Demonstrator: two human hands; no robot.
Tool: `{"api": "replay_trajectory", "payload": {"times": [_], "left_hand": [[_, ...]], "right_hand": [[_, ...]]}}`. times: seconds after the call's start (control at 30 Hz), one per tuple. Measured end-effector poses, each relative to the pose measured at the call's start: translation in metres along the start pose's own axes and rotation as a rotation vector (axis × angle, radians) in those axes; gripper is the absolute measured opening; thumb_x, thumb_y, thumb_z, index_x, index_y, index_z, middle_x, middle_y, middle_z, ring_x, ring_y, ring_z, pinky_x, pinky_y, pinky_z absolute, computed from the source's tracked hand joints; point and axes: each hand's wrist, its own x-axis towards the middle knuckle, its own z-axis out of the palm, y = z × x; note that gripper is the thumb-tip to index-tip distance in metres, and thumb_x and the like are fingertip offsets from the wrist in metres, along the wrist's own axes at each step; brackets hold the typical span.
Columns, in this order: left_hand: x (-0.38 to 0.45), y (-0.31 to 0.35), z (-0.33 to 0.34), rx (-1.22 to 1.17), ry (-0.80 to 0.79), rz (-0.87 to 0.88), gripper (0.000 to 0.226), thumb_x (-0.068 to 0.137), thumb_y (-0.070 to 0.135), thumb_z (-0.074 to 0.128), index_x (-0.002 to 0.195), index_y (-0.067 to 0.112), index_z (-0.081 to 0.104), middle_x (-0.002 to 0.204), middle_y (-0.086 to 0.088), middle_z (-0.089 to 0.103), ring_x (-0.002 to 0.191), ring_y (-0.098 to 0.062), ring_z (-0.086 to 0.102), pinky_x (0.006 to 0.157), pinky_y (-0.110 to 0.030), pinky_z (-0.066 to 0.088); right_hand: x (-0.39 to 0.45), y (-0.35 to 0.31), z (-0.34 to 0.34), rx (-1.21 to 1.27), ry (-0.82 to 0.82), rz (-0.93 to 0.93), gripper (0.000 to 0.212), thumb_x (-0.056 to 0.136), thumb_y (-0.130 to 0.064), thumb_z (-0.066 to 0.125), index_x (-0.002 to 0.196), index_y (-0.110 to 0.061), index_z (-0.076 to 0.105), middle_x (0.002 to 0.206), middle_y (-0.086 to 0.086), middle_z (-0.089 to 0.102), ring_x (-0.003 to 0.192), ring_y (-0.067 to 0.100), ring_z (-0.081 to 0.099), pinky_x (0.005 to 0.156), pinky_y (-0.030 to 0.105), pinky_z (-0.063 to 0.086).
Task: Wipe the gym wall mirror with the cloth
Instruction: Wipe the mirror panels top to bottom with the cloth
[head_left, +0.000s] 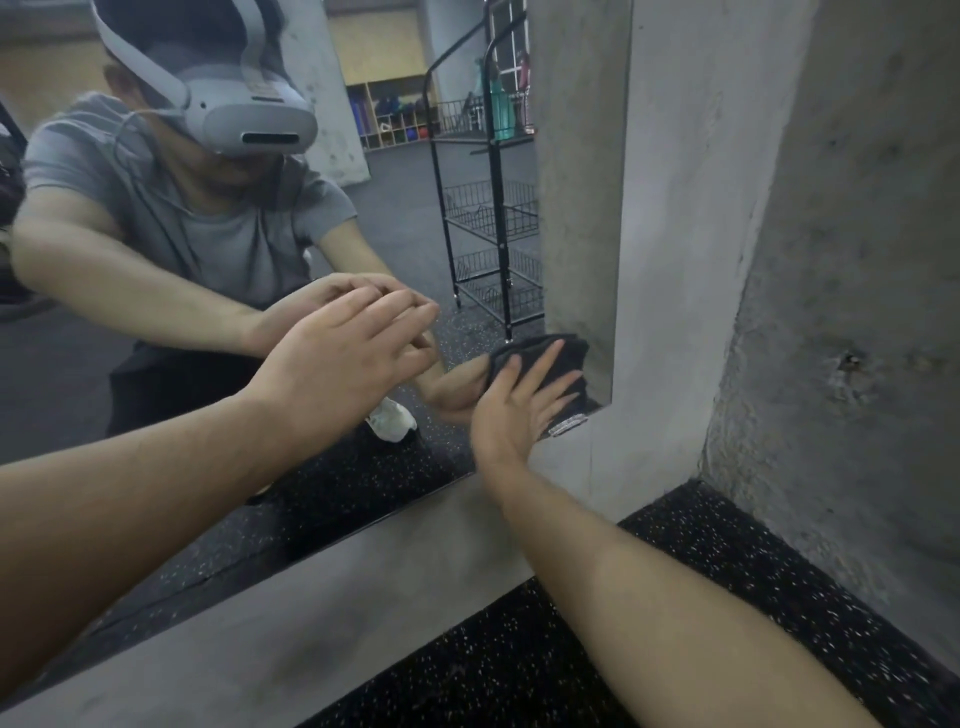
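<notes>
The wall mirror (405, 218) fills the upper left of the head view, set in a grey concrete wall. A dark grey cloth (571, 353) lies flat against the mirror's lower right corner. My right hand (519, 405) presses it to the glass with straight, spread fingers. My left hand (353, 353) rests its fingertips on the glass to the left of the cloth, fingers nearly straight, holding nothing. Both hands are doubled by their reflections.
A concrete ledge (363, 561) runs under the mirror, above black speckled rubber flooring (701, 561). A rough concrete wall (857, 312) juts out at the right. Reflected in the mirror are a person in a headset and a black wire rack (493, 234).
</notes>
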Motion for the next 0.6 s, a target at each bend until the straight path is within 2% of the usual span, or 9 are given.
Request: {"api": "replay_trajectory", "payload": {"times": [0.07, 0.1, 0.23, 0.3, 0.37, 0.5, 0.6], "left_hand": [[0.003, -0.006, -0.001, 0.010, -0.017, 0.121, 0.030, 0.082, 0.006, 0.072, 0.112, 0.007, 0.072, 0.136, -0.019, 0.060, 0.120, -0.037, 0.061, 0.098, -0.051, 0.052], [0.003, -0.006, -0.002, 0.028, -0.020, 0.129, 0.032, 0.079, 0.006, 0.073, 0.112, 0.007, 0.072, 0.137, -0.020, 0.061, 0.120, -0.038, 0.062, 0.096, -0.051, 0.053], [-0.009, 0.002, -0.004, 0.081, -0.064, 0.030, 0.038, 0.091, 0.017, 0.054, 0.127, 0.013, 0.067, 0.149, -0.013, 0.053, 0.135, -0.033, 0.051, 0.111, -0.050, 0.042], [-0.015, -0.002, -0.005, 0.116, -0.124, 0.080, 0.040, 0.090, 0.017, 0.053, 0.128, 0.014, 0.065, 0.152, -0.013, 0.050, 0.136, -0.032, 0.051, 0.110, -0.048, 0.044], [-0.022, -0.007, -0.004, 0.059, -0.097, 0.085, 0.038, 0.084, 0.012, 0.060, 0.121, 0.009, 0.069, 0.145, -0.017, 0.056, 0.129, -0.037, 0.057, 0.104, -0.051, 0.050], [-0.045, 0.004, -0.003, 0.170, -0.022, 0.022, 0.039, 0.089, 0.014, 0.057, 0.126, 0.013, 0.068, 0.148, -0.014, 0.055, 0.133, -0.035, 0.051, 0.112, -0.047, 0.037], [-0.049, -0.003, -0.014, 0.051, -0.009, -0.077, 0.044, 0.101, 0.020, 0.040, 0.139, 0.012, 0.060, 0.150, -0.009, 0.050, 0.139, -0.031, 0.046, 0.118, -0.047, 0.031]], "right_hand": [[0.016, -0.002, -0.005, 0.021, 0.055, 0.025, 0.061, 0.111, -0.045, 0.024, 0.164, -0.032, -0.004, 0.170, 0.011, -0.019, 0.157, 0.030, -0.016, 0.124, 0.042, -0.011], [0.018, 0.001, -0.007, 0.015, 0.063, 0.036, 0.061, 0.112, -0.045, 0.023, 0.164, -0.031, -0.004, 0.171, 0.011, -0.018, 0.158, 0.030, -0.015, 0.124, 0.042, -0.010], [0.010, 0.021, -0.002, 0.000, 0.065, 0.121, 0.062, 0.111, -0.046, 0.022, 0.164, -0.029, -0.007, 0.171, 0.012, -0.015, 0.158, 0.029, -0.011, 0.126, 0.045, -0.006], [0.002, 0.023, 0.003, -0.024, 0.053, 0.150, 0.062, 0.111, -0.047, 0.020, 0.163, -0.030, -0.008, 0.171, 0.013, -0.014, 0.159, 0.030, -0.010, 0.127, 0.049, -0.003], [-0.008, 0.021, 0.008, -0.045, 0.030, 0.169, 0.062, 0.111, -0.046, 0.019, 0.163, -0.029, -0.010, 0.171, 0.014, -0.014, 0.158, 0.032, -0.009, 0.127, 0.050, -0.003], [-0.047, 0.007, 0.026, -0.127, -0.055, 0.025, 0.064, 0.111, -0.046, 0.021, 0.161, -0.029, -0.015, 0.169, 0.017, -0.021, 0.157, 0.036, -0.013, 0.126, 0.048, -0.007], [-0.063, -0.018, 0.036, -0.144, -0.075, -0.202, 0.064, 0.105, -0.057, 0.015, 0.154, -0.037, -0.020, 0.168, 0.014, -0.026, 0.155, 0.036, -0.023, 0.124, 0.048, -0.014]]}}
